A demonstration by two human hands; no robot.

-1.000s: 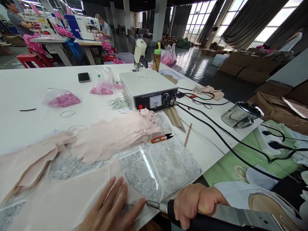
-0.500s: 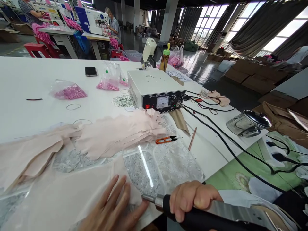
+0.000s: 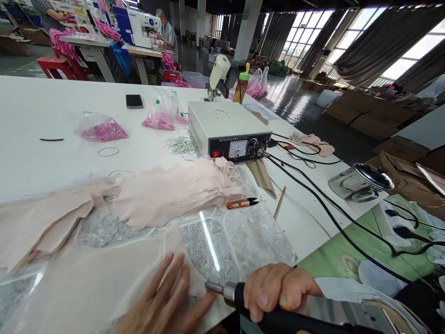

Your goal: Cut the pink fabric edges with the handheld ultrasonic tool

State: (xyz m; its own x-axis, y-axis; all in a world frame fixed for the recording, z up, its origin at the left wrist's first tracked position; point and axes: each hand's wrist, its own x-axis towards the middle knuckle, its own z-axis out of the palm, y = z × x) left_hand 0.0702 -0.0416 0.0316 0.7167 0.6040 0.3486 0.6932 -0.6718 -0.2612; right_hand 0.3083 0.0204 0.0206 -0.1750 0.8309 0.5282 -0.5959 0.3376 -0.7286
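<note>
My left hand [image 3: 170,297] lies with its fingers spread on a pale pink fabric piece [image 3: 104,273], pressing it against a grey marbled sheet [image 3: 257,241]. My right hand [image 3: 278,290] is wrapped round the black handle of an ultrasonic welding gun [image 3: 239,293]. The gun's metal tip touches the fabric's right edge, close to my left thumb. Beyond my hands lies a stack of pale pink fabric pieces [image 3: 170,190], with more folded fabric [image 3: 52,218] at the left.
Orange thread snips [image 3: 241,203] lie right of the stack. Behind stands a white ultrasonic generator [image 3: 229,130] with black cables [image 3: 323,208] running right. Bags of pink bits [image 3: 104,130], rubber bands [image 3: 181,145], a phone [image 3: 134,101] and a lidded glass mug [image 3: 359,182] are on the table.
The view has shifted slightly, so the background sits a little further right. Both hands and the welding gun hold nearly the same place on the fabric.
</note>
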